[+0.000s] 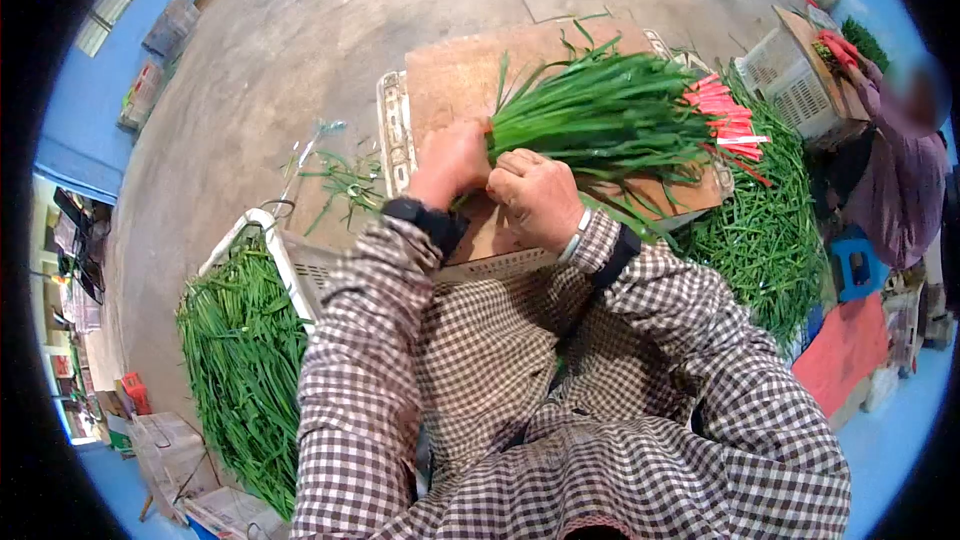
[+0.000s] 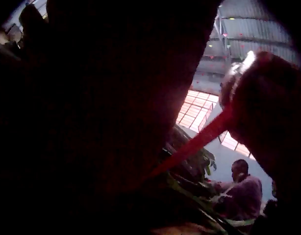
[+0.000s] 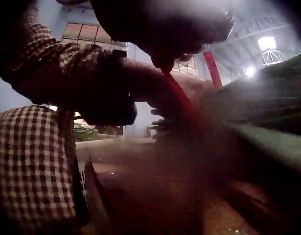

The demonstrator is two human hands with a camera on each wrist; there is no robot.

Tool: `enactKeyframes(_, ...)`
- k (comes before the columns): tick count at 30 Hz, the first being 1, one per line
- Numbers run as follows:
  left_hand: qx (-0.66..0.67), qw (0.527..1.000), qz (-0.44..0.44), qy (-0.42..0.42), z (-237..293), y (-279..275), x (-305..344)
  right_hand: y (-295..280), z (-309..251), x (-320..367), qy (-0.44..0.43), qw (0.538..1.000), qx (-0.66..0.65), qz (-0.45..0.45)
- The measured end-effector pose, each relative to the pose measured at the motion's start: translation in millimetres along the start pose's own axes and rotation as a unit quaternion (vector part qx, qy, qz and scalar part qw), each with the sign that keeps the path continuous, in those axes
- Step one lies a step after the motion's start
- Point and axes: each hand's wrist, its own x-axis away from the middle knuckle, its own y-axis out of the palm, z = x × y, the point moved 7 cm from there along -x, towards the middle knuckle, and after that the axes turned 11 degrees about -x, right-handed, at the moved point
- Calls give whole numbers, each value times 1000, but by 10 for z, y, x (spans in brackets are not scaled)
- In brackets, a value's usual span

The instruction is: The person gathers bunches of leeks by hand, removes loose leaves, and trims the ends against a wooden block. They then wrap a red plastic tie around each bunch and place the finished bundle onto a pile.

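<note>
A bundle of long green stalks [image 1: 600, 110] lies on a wooden board [image 1: 450, 65], leafy ends to the right. My left hand [image 1: 452, 162] grips its left end. Beside it, just below that end, my right hand [image 1: 540, 202] has its fingers curled. A red strip [image 2: 194, 144] runs taut from the right hand [image 2: 268, 103] toward the bundle in the left wrist view. In the right wrist view, the right hand's dark fingers [image 3: 165, 29] pinch the red strip [image 3: 179, 93] near the left hand. The left fingertips are mostly hidden.
Red strips [image 1: 722, 115] lie at the board's right edge. Loose green stalks heap up on the right [image 1: 760, 240] and in a white crate [image 1: 305, 275] on the left. Another person [image 1: 895, 170] sits at far right near a crate [image 1: 790, 75] and blue stool [image 1: 858, 265].
</note>
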Motion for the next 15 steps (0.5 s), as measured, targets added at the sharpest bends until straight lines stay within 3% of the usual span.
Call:
enactKeyframes(2,-77,996,46,-29,-21,7,0,-88,-27,-17,5,999,-26,33)
enactKeyframes(4,-70,996,48,-19,-21,82,60,-87,198,54,19,997,-38,69)
enactKeyframes(6,-65,992,101,29,30,42,100,-222,367,-35,98,991,-30,85)
enactKeyframes(8,-70,992,96,39,7,119,117,-225,531,-124,129,988,-19,77)
enactKeyframes(10,-103,974,179,95,113,24,206,-113,606,-171,174,983,25,43)
enactKeyframes(12,-111,975,160,106,166,-39,216,-54,654,-233,178,983,13,45)
enactKeyframes(14,-156,985,-17,70,288,-125,208,41,838,-299,217,975,44,-16)
enactKeyframes(15,-159,984,-17,73,209,-8,189,58,918,-316,238,971,31,-20)
